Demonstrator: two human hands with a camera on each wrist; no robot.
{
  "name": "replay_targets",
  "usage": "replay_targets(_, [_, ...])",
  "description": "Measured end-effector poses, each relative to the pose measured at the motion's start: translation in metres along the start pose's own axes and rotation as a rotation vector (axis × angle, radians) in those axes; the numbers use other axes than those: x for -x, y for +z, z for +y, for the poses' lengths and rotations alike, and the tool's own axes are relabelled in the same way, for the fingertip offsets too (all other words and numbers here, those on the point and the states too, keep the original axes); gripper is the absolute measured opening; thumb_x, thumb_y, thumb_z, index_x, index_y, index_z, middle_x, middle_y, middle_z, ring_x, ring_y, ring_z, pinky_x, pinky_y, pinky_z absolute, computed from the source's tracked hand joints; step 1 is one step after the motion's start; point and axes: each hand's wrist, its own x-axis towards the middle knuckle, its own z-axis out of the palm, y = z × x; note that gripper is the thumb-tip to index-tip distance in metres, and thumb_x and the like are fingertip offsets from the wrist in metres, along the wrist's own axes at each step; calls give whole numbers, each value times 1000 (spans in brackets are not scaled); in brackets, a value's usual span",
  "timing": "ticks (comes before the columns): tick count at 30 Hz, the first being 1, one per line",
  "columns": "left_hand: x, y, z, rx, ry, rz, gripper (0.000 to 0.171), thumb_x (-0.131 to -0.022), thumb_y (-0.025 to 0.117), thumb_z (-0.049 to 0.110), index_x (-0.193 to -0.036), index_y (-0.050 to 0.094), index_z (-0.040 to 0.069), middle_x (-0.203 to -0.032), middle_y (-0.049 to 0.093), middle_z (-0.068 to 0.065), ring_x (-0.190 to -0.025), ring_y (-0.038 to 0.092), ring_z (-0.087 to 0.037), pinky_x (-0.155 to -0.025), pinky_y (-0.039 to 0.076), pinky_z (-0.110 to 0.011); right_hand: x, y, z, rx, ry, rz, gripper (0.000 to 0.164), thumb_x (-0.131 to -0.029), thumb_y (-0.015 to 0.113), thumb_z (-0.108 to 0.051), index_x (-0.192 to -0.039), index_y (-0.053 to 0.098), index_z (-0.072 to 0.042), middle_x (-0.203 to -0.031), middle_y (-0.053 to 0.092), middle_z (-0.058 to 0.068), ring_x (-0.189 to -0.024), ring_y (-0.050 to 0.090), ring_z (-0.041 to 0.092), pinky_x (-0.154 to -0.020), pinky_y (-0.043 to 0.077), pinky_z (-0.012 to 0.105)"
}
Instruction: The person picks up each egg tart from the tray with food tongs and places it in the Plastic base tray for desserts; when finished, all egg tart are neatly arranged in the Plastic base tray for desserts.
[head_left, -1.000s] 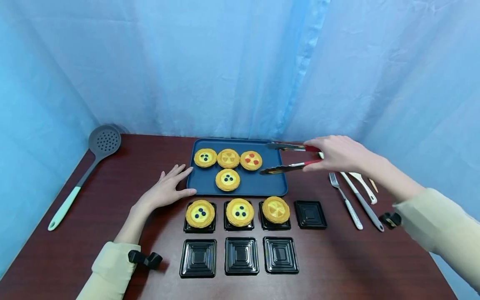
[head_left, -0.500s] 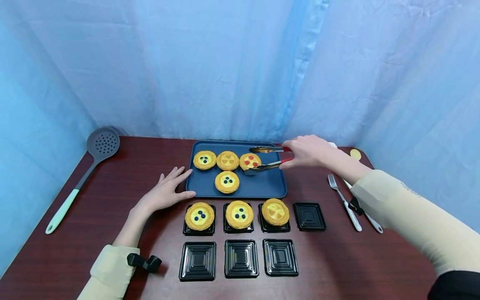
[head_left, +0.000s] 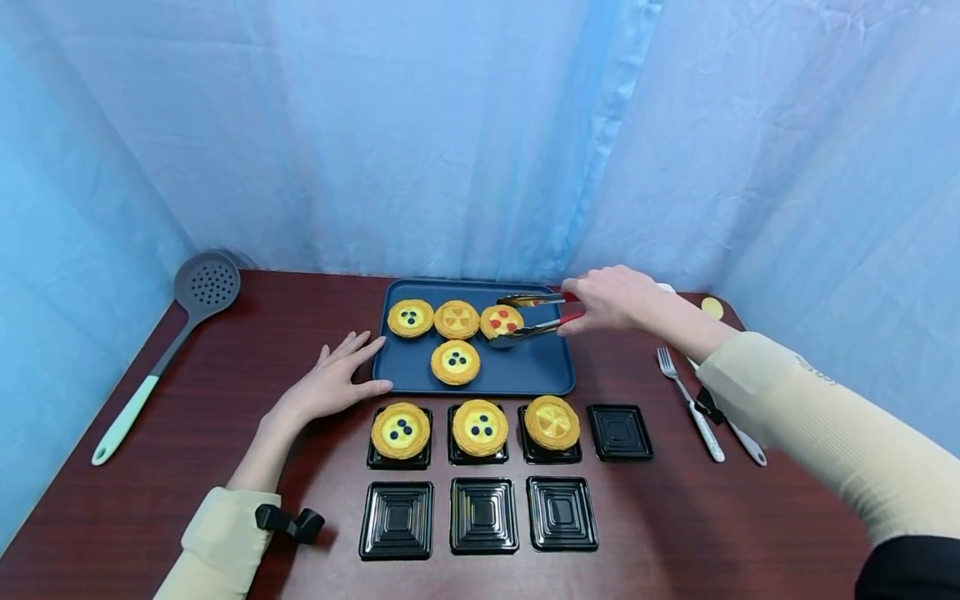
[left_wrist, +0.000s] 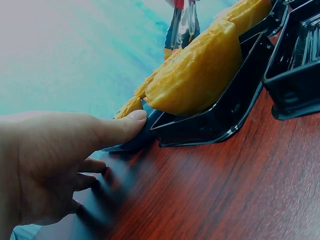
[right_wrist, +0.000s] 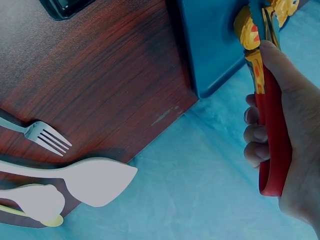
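Tongs [head_left: 527,332] clamped in the right hand's [head_left: 611,297] grip had moved across the tray [head_left: 532,371], astride a red-topped tart [head_left: 502,317] judged light, fragile, best held by its rim.

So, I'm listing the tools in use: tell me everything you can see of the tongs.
The tongs have red handles and two shiny, metal-looking arms with broader ends. The right hand is curled round the red part. They reach over the tray from its right side, pointing to the person's left. The arms are spread, one end on the far side of the tart with red pieces and the other at its near edge. Whether they touch the tart is unclear.
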Motion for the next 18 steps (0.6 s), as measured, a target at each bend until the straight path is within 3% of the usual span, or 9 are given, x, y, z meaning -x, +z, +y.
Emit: replay_targets(18, [-1,0,0,3,-1,0,83,-98,67,45,-163,31,10,-170,18,-27,-159,8,-49,-124,-2,-73,-1,-2,0,9,-28,16,67,-84,74,-66,-124,69,-12,-83,70,-1,-68,62,16,-61,54,36])
